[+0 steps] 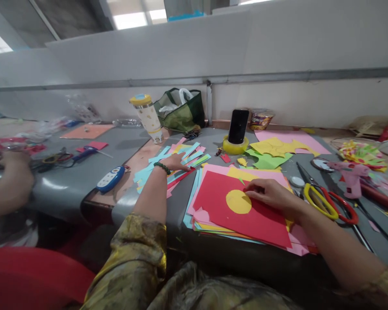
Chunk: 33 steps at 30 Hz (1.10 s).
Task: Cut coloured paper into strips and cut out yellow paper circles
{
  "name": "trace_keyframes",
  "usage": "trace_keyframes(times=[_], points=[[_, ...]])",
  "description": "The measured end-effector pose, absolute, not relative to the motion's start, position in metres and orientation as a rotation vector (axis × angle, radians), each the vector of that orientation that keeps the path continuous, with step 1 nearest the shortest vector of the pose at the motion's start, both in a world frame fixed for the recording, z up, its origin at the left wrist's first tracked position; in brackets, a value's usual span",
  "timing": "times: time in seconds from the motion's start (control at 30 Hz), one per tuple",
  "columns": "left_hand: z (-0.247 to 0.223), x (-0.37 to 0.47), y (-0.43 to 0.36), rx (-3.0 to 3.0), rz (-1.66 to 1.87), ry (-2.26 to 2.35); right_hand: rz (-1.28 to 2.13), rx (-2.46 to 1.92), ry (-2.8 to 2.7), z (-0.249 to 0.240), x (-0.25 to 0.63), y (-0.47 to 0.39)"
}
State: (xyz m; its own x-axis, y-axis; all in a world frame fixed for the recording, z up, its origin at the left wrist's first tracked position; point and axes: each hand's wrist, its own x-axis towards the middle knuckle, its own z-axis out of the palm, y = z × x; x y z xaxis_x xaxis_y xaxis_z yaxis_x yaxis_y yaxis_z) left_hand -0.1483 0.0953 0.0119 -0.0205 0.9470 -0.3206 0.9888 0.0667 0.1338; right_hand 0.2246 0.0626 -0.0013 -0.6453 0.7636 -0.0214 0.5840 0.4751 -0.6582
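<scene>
My left hand [174,162], with a green bead bracelet at the wrist, reaches over a loose pile of coloured paper strips [158,161], its fingers spread on them. My right hand [261,191] rests at the edge of a yellow paper circle [236,202], fingers bent together; what they may pinch is too small to make out. Under the circle is a red sheet [213,196], on top of a stack of coloured sheets [194,211]. Yellow scraps [271,147] and green scraps [268,160] lie behind the stack.
Scissors [320,200] and a pink glue gun [352,176] lie at the right. Behind stand a phone [238,125] on a tape roll, a tumbler [148,120] and a green bag [184,112]. A blue remote-like device [111,178] and another person's arm [11,185] are left.
</scene>
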Motion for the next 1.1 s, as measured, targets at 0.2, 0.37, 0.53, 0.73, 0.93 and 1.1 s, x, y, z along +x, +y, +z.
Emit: trace_keyframes(times=[0.2, 0.37, 0.53, 0.73, 0.93, 1.1], points=[[0.017, -0.154, 0.098, 1.964, -0.085, 2.152, 0.953, -1.148, -2.402, -0.005, 0.226, 0.063], [0.012, -0.151, 0.102, 2.008, -0.059, 2.165, 0.944, -1.139, -2.377, -0.003, 0.227, 0.063], [0.007, -0.150, 0.105, 2.009, -0.102, 2.178, 0.826, -1.086, -2.265, 0.000, 0.229, 0.065], [0.007, -0.152, 0.106, 2.017, -0.131, 2.188, 0.790, -1.146, -2.137, 0.002, 0.229, 0.065], [0.006, -0.152, 0.107, 2.022, -0.114, 2.190, 0.702, -1.234, -1.989, -0.005, 0.232, 0.070], [0.007, -0.152, 0.105, 2.010, -0.086, 2.203, 0.746, -1.248, -1.991, -0.008, 0.232, 0.071]])
